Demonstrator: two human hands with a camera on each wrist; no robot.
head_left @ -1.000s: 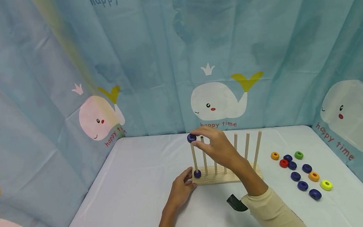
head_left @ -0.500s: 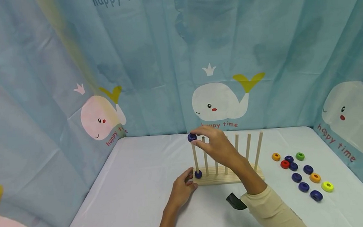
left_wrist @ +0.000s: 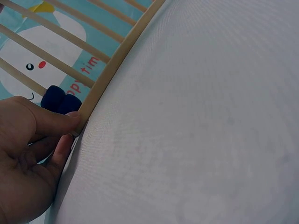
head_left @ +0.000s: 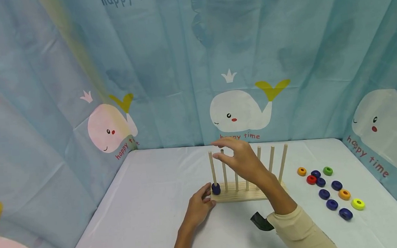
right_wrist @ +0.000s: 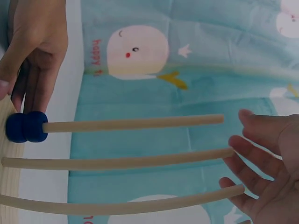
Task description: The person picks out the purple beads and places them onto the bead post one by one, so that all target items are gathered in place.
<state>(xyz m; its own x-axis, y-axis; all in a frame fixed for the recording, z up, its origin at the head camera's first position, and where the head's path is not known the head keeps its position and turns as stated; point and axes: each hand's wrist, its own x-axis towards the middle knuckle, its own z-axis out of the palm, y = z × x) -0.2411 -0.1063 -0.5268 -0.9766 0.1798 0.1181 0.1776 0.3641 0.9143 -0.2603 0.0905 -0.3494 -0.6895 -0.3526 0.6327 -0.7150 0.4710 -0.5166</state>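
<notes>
A wooden peg rack (head_left: 240, 196) stands on the white table, its several upright pegs in a row. Two dark blue beads (right_wrist: 27, 127) sit stacked at the foot of its leftmost peg. My left hand (head_left: 197, 207) grips the left end of the rack's base, with the thumb (left_wrist: 70, 122) on the near edge close to the beads. Beside the top of that leftmost peg is my right hand (head_left: 242, 160), thumb and fingers spread apart and nothing between them. In the right wrist view its fingers (right_wrist: 247, 154) overlap the tips of the neighbouring pegs.
Loose beads lie to the right of the rack: several blue ones (head_left: 324, 194), two orange, a red (head_left: 311, 179), a green (head_left: 328, 171) and a yellow one (head_left: 358, 204). A blue whale-print curtain (head_left: 166, 83) hangs behind and beside the table.
The blue bead that my right hand held at the leftmost peg's top has been let go and dropped onto the bead below. My right fingers have opened slightly; the left hand stays put.
</notes>
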